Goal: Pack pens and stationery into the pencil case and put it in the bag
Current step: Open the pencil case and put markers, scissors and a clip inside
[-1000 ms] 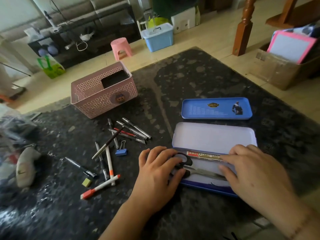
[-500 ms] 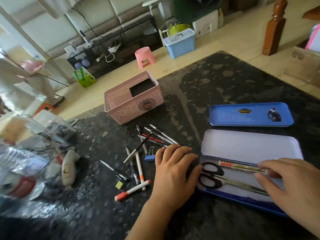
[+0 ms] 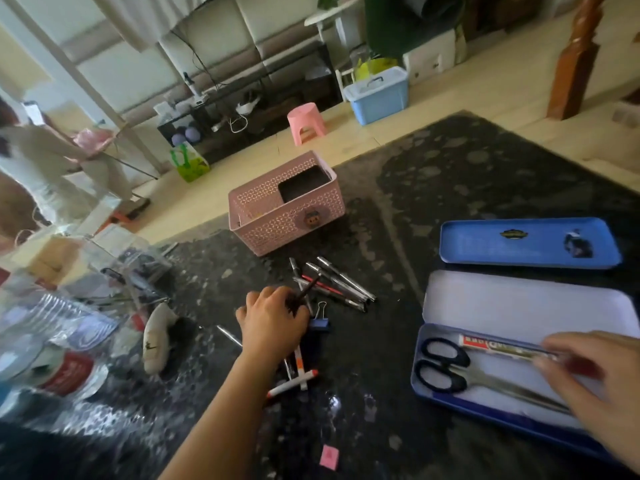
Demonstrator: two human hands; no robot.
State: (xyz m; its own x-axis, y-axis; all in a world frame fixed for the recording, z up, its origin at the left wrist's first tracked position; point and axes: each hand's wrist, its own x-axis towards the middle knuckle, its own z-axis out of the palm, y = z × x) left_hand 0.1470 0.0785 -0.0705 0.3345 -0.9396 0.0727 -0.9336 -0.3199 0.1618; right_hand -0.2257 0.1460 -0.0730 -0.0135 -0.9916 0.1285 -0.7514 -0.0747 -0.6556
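Observation:
An open blue tin pencil case (image 3: 519, 306) lies at the right of the dark table, holding black-handled scissors (image 3: 446, 368) and a glue tube (image 3: 498, 346). Its blue lid (image 3: 526, 242) lies apart behind it. My right hand (image 3: 595, 386) hovers over the case's right end, fingers spread, blurred. My left hand (image 3: 273, 323) rests on the scattered pens, fingers curled around a dark pencil (image 3: 306, 289). Several silver pens (image 3: 339, 280), a white marker with orange ends (image 3: 294, 382) and a blue binder clip (image 3: 320, 320) lie around that hand.
A pink perforated basket (image 3: 287, 206) stands behind the pens. Clear plastic packaging and a white pouch (image 3: 156, 337) crowd the left side of the table. A small pink eraser (image 3: 329, 457) lies near the front edge. A person in light clothes stands at far left.
My left hand left the pencil case's left end and moved left onto the pen pile, closing on a dark pencil. The camera swung left. My right hand stays over the case.

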